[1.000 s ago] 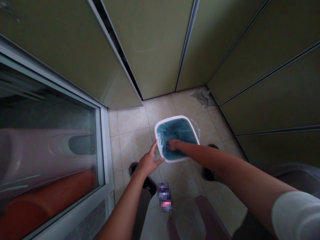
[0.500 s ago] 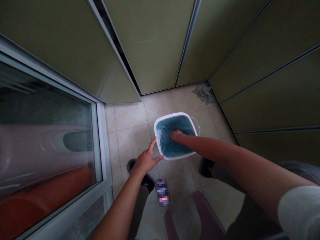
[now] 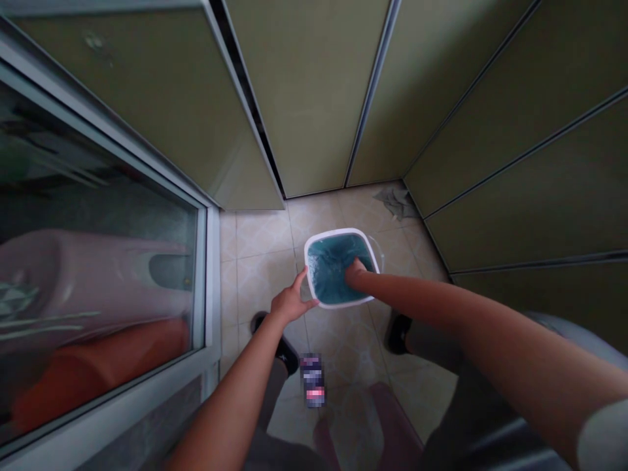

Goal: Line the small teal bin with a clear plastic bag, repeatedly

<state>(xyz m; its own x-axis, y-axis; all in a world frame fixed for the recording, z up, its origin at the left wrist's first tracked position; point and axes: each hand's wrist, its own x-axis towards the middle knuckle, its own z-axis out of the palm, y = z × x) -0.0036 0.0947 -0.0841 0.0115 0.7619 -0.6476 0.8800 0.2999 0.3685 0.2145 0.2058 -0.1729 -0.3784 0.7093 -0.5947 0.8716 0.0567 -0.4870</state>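
Note:
A white-rimmed bucket (image 3: pixel 342 232) stands on the tiled floor between my feet, holding blue-green liquid (image 3: pixel 328 278). My left hand (image 3: pixel 289 302) grips its near-left side, with the thumb and a finger spread along the rim. Inside the bucket, my right hand (image 3: pixel 357 271) is sunk in the liquid past the knuckles, so its fingers are hidden. Whatever lies under the surface cannot be made out. On the right side of the bucket a thin clear handle (image 3: pixel 381 252) hangs outward.
A dark blurred pack or bottle (image 3: pixel 313 381) lies on the floor near my left shoe (image 3: pixel 287 355). Grey cloth (image 3: pixel 396 201) is crumpled in the far corner. Panelled cupboard doors (image 3: pixel 314 98) enclose the back and right; a framed glass door (image 3: pixel 210 281) stands at left.
My right hand has shifted slightly rightward within the liquid. My left hand stays on the rim. The view has tilted and moved a little.

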